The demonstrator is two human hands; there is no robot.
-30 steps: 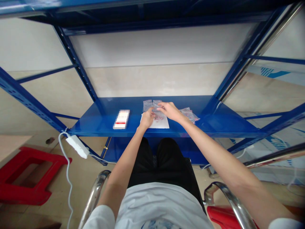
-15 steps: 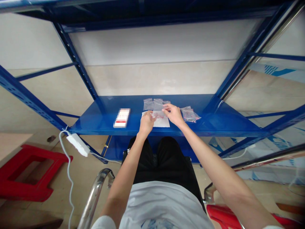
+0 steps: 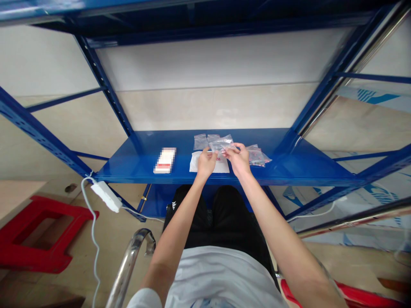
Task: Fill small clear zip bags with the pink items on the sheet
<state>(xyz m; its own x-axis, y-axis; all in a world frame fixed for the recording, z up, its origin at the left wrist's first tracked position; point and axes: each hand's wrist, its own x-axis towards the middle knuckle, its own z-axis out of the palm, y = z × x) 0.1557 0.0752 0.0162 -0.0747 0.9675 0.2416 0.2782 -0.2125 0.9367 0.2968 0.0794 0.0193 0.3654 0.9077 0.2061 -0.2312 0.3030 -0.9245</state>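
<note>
Both my hands are raised over a white sheet [image 3: 224,167] on the blue steel shelf. My left hand [image 3: 206,164] and my right hand [image 3: 236,160] pinch a small clear zip bag [image 3: 221,143] between them, its contents too small to make out. Behind them lies another clear bag [image 3: 200,142]. Right of my right hand is a heap of clear bags [image 3: 257,157] with reddish contents. Left of the sheet stands a white box [image 3: 165,160] with a blurred label.
The shelf [image 3: 135,170] has blue uprights on both sides. Below it, a white power strip [image 3: 105,196] hangs on its cable. A red stool [image 3: 32,239] stands on the floor at left, and a chrome chair arm [image 3: 128,261] rises near my left elbow.
The clear bag has risen off the white sheet, held up between my hands. My hands have moved closer together and slightly higher.
</note>
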